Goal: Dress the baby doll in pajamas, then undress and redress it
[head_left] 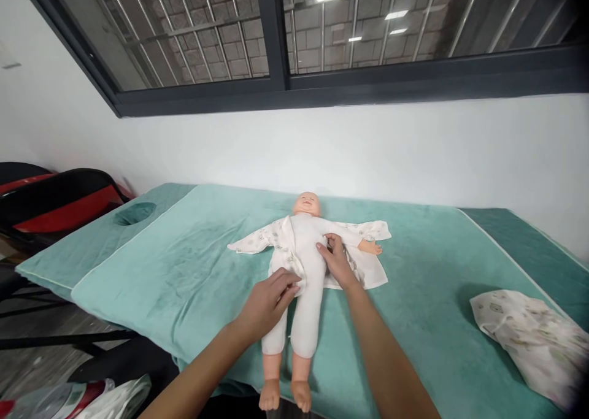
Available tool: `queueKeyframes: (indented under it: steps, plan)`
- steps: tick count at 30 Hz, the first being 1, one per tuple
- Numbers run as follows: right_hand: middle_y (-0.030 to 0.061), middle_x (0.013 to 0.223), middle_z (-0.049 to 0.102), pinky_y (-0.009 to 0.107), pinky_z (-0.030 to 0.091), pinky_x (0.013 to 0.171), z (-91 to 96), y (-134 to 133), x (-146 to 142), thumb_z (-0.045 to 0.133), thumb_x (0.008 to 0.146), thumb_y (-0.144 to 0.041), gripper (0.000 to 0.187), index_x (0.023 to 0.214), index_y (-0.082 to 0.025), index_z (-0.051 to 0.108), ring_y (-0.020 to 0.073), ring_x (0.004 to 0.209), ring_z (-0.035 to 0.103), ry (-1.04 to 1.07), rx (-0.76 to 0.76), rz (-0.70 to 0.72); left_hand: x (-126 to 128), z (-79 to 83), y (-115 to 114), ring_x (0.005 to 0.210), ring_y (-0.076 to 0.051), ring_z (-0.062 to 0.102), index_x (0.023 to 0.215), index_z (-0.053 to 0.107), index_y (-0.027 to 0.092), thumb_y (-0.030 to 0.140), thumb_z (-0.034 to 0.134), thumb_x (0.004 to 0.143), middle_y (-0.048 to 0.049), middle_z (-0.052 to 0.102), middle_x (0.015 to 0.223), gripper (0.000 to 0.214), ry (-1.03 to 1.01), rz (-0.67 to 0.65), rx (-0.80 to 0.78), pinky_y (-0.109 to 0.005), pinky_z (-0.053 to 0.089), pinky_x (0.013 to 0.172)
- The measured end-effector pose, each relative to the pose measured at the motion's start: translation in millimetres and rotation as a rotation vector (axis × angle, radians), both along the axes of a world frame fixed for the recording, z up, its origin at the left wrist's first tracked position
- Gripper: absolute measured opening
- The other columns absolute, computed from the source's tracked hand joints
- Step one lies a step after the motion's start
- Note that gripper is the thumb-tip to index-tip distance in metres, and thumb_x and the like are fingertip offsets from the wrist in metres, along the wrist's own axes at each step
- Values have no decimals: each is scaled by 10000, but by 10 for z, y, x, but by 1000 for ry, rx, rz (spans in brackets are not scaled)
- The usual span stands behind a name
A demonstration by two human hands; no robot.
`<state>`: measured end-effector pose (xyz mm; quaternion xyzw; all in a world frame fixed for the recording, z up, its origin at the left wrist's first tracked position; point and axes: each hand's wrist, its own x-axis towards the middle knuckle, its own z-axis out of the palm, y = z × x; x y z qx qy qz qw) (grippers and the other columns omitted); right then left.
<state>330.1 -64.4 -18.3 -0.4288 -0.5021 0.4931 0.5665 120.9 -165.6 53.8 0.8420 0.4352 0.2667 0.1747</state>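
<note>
A baby doll (304, 265) in a white body suit lies on its back on a teal towel (193, 265), head toward the wall, feet at the near edge. Under it a patterned white baby jacket (368, 272) lies spread open, one sleeve out to each side. My left hand (269, 302) rests at the doll's left hip, fingers pinched on the jacket's edge. My right hand (337, 261) sits on the doll's waist at the other side, fingers curled on the jacket's front panel.
A second patterned white garment (529, 339) lies crumpled at the right on the towel. The padded table has a face hole (135, 213) at the left end. Black and red chairs (55, 204) stand to the left. A white wall and window rise behind.
</note>
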Motion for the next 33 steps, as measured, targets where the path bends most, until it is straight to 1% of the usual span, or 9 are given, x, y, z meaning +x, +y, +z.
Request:
queueKeyframes:
  steps: [4,7,9,12,16,22,24,29,33]
  plan:
    - [50,1202,610,348,475,960,28,-28,6,638,828,-467,446,1155,-251,425,194,1077,594,15,7,43,36,69,227,871,-153,605,1070,617,227,355,473,983,-33,620,988,212,-164,199,37,-280,491,762]
    - [57,1285,582,359,436,1033,37,-50,8,630,847,-456,471,1212,-255,409,195,1163,562,24,43,92,98,110,663,906,-182,618,1204,577,207,407,575,916,-67,610,1078,350,-130,398,40,-320,492,818]
    - [63,1342,552,368,393,1088,37,-59,8,629,854,-449,499,1244,-255,385,194,1232,526,45,59,124,145,140,1009,905,-203,627,1263,545,177,432,607,886,-111,606,1165,459,-95,517,-39,-343,488,829]
    - [71,1395,512,374,360,1120,38,-65,10,628,860,-440,519,1256,-260,346,189,1283,490,68,51,167,197,203,1422,922,-253,628,1173,586,150,375,578,900,-123,669,1038,354,-45,571,-140,-368,465,820]
    - [61,1278,566,357,409,1054,49,-63,13,640,848,-436,493,1187,-264,327,185,1195,535,57,28,170,281,335,1622,806,-224,621,980,636,193,205,532,885,-76,685,874,141,-39,490,-116,-350,449,780]
    - [26,1171,597,303,466,927,92,-43,19,666,825,-417,371,1004,-256,384,169,1055,577,116,52,180,610,430,1653,745,-167,632,972,634,200,187,485,881,-37,699,916,175,-75,345,-97,-303,480,739]
    - [25,1179,607,310,467,939,96,-30,23,661,828,-400,322,1007,-252,438,176,1074,578,152,60,195,779,397,1648,855,-194,637,987,650,192,160,499,861,-48,701,946,199,19,239,-18,-326,476,805]
    - [28,1115,675,387,438,1046,46,30,12,685,739,-327,302,1020,-248,611,239,1138,586,221,25,181,1317,318,1614,1187,-291,529,1237,557,194,238,592,868,-112,619,1230,373,428,-163,292,-459,406,980]
    - [40,1021,706,425,456,1009,24,82,84,615,776,-338,224,957,-230,691,270,1061,610,35,28,132,1618,337,1700,996,-263,612,1137,560,166,64,461,868,-111,644,1068,304,639,-152,283,-424,432,859]
